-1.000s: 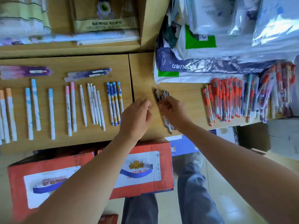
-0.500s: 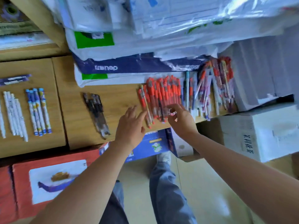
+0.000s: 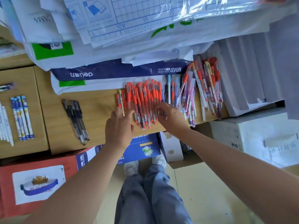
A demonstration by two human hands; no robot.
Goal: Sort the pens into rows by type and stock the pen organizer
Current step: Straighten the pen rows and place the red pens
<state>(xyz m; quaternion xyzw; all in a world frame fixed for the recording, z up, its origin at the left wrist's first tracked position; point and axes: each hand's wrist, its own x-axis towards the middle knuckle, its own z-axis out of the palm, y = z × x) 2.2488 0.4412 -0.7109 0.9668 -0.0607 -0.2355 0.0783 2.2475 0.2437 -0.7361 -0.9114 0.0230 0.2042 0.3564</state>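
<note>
On wooden shelf, slim red pens, left hand, right hand

Blue ream wrapper: brand "deli" in white, printed upside down to this view. The white label further along it has small print, and its code is not legible with certainty.

Gridded sheet: scale numbers 5, 10, 15 and 20 in blue.

White package: grey letters reading roughly "VISV".

White box: Chinese characters, blurred.

Pens: barrel print too small to read.
</note>
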